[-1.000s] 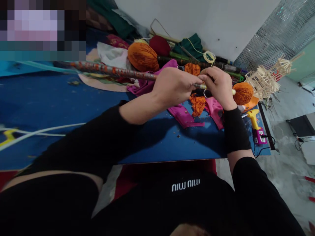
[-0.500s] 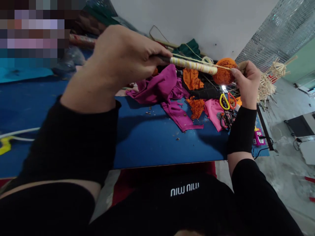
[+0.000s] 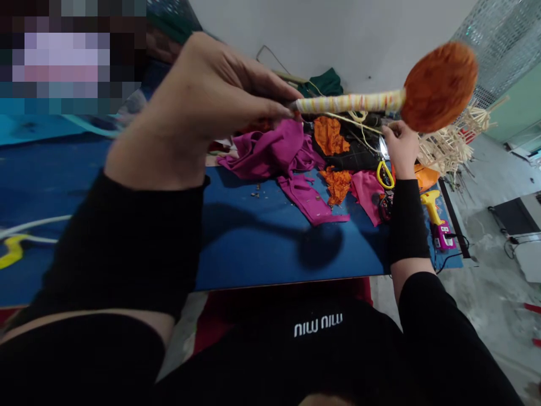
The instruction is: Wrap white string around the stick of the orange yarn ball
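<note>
My left hand is closed on the dark end of a mallet, held over the table. Its handle is wrapped in pale yellow and white cord with orange flecks. The round orange head points up and right, a little blurred. From the handle near my left fingers, a thin pale yellow cord runs to my right hand. My right hand sits below the mallet head, its fingertips pinched on that cord. Some fingers of both hands are hidden.
Magenta cloth, orange scraps and pink cloth lie on the blue table. Yellow-handled scissors and a yellow glue gun are at the right. Bundled pale sticks stand beyond. A blurred-out patch covers the upper left.
The orange head has swung up and right, towards the camera. My right hand has moved left and down, and the cord now passes below the handle instead of above it.
</note>
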Tool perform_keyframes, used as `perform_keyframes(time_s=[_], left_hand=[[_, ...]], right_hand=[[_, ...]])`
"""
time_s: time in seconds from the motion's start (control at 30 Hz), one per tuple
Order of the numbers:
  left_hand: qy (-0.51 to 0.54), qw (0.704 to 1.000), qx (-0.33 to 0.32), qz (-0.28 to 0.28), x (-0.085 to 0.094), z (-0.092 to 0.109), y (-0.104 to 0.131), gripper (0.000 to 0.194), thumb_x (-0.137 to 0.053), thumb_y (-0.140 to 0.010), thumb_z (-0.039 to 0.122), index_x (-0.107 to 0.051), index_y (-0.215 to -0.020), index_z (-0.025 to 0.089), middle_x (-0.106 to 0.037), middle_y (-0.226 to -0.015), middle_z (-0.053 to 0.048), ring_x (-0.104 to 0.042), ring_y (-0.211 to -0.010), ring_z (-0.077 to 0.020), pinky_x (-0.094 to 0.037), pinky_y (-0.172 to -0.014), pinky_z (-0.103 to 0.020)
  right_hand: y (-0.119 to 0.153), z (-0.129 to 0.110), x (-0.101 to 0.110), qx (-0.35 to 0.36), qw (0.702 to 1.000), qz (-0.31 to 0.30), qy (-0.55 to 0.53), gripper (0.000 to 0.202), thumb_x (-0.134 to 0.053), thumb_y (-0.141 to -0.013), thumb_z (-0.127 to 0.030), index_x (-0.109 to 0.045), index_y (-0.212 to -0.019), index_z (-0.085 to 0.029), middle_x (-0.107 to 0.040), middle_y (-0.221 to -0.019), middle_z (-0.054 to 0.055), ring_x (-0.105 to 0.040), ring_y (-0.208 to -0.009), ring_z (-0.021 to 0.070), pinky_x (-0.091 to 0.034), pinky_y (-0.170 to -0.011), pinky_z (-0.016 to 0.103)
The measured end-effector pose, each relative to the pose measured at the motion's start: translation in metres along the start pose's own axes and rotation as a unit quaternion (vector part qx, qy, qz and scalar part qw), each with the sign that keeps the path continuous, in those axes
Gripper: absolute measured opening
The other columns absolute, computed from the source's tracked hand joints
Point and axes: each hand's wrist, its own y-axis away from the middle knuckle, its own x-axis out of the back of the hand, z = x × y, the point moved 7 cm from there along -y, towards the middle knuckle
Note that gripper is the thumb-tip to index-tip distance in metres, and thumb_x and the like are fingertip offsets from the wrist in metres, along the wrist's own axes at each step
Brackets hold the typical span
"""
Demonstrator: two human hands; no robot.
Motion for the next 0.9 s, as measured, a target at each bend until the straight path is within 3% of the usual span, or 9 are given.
perform_keyframes(time_s=[0.07,0.13,0.2,0.33,0.43,0.53,0.6,0.7,0.9], left_hand=[[0.078,0.996,0.029,0.017,-0.014,0.004,0.003,0.024,-0.086,-0.065,0.016,-0.090,-0.088,0.023,-0.080,-0.074,0.003,-0.062,-0.065,-0.0127,-0.062,-0.095,-0.054],[0.112,0.991,0.074,0.017,-0.030,0.002,0.005,0.026,-0.081,-0.068,0.008,-0.089,-0.090,0.020,-0.079,-0.071,0.004,-0.058,-0.061,-0.0097,-0.060,-0.095,-0.053],[0.142,0.983,0.115,0.009,-0.044,-0.005,0.006,0.021,-0.081,-0.068,0.008,-0.086,-0.084,0.021,-0.075,-0.064,0.005,-0.054,-0.056,-0.0098,-0.061,-0.092,-0.053],[0.176,0.977,0.116,-0.034,-0.061,-0.019,0.003,0.020,-0.086,-0.069,0.019,-0.083,-0.088,0.025,-0.080,-0.077,0.001,-0.061,-0.065,-0.0144,-0.064,-0.091,-0.052],[0.164,0.977,0.127,-0.049,-0.065,-0.031,0.001,0.020,-0.081,-0.075,0.020,-0.081,-0.095,0.022,-0.081,-0.086,-0.002,-0.071,-0.076,-0.0184,-0.066,-0.094,-0.052],[0.172,0.975,0.136,-0.047,-0.066,-0.035,0.000,0.019,-0.080,-0.077,0.021,-0.080,-0.096,0.023,-0.079,-0.083,-0.001,-0.071,-0.076,-0.0178,-0.065,-0.098,-0.053],[0.189,0.970,0.144,-0.045,-0.065,-0.036,0.000,0.017,-0.082,-0.077,0.021,-0.079,-0.093,0.025,-0.078,-0.077,0.002,-0.066,-0.070,-0.0154,-0.065,-0.100,-0.054],[0.186,0.970,0.150,-0.049,-0.065,-0.036,-0.001,0.015,-0.080,-0.079,0.019,-0.078,-0.092,0.026,-0.080,-0.082,0.002,-0.061,-0.066,-0.0139,-0.063,-0.103,-0.056],[0.143,0.975,0.162,-0.052,-0.071,-0.047,-0.006,0.015,-0.074,-0.086,0.012,-0.076,-0.098,0.020,-0.080,-0.086,-0.002,-0.071,-0.075,-0.0164,-0.065,-0.095,-0.050]], right_hand=[[0.004,-0.020,0.009,-0.012,0.998,0.023,0.065,0.051,-0.057,-0.101,-0.071,-0.071,-0.107,-0.022,-0.073,-0.118,0.016,-0.069,-0.119,0.0315,-0.055,-0.108,0.061],[0.005,-0.050,0.014,-0.004,0.995,0.022,0.092,0.043,-0.055,-0.106,-0.062,-0.073,-0.113,-0.024,-0.073,-0.126,0.015,-0.067,-0.124,0.0296,-0.052,-0.116,0.058],[0.006,-0.085,0.011,0.027,0.999,-0.011,0.024,0.041,-0.048,-0.110,-0.058,-0.073,-0.117,-0.026,-0.075,-0.125,0.011,-0.068,-0.124,0.0251,-0.052,-0.118,0.052],[0.018,-0.135,-0.015,0.069,0.981,-0.090,-0.157,0.045,-0.049,-0.109,-0.064,-0.071,-0.123,-0.027,-0.078,-0.129,0.008,-0.071,-0.125,0.0222,-0.055,-0.118,0.047],[0.032,-0.145,-0.044,0.043,0.971,-0.146,-0.184,0.046,-0.055,-0.105,-0.068,-0.067,-0.127,-0.029,-0.080,-0.123,0.007,-0.074,-0.118,0.0225,-0.062,-0.107,0.046],[0.042,-0.145,-0.060,0.002,0.967,-0.162,-0.195,0.045,-0.057,-0.105,-0.068,-0.067,-0.122,-0.028,-0.076,-0.101,0.003,-0.073,-0.095,0.0199,-0.065,-0.090,0.041],[0.045,-0.145,-0.056,-0.014,0.975,-0.135,-0.175,0.044,-0.053,-0.107,-0.067,-0.068,-0.108,-0.025,-0.068,-0.086,0.000,-0.067,-0.081,0.0174,-0.063,-0.081,0.038],[0.048,-0.150,-0.041,-0.007,0.990,-0.075,-0.117,0.048,-0.045,-0.111,-0.064,-0.065,-0.092,-0.024,-0.058,-0.078,-0.001,-0.060,-0.078,0.0163,-0.060,-0.081,0.036],[0.053,-0.166,-0.029,0.065,0.997,-0.037,-0.019,0.052,-0.031,-0.115,-0.056,-0.065,-0.091,-0.025,-0.061,-0.081,0.002,-0.062,-0.079,0.0172,-0.056,-0.080,0.035]])
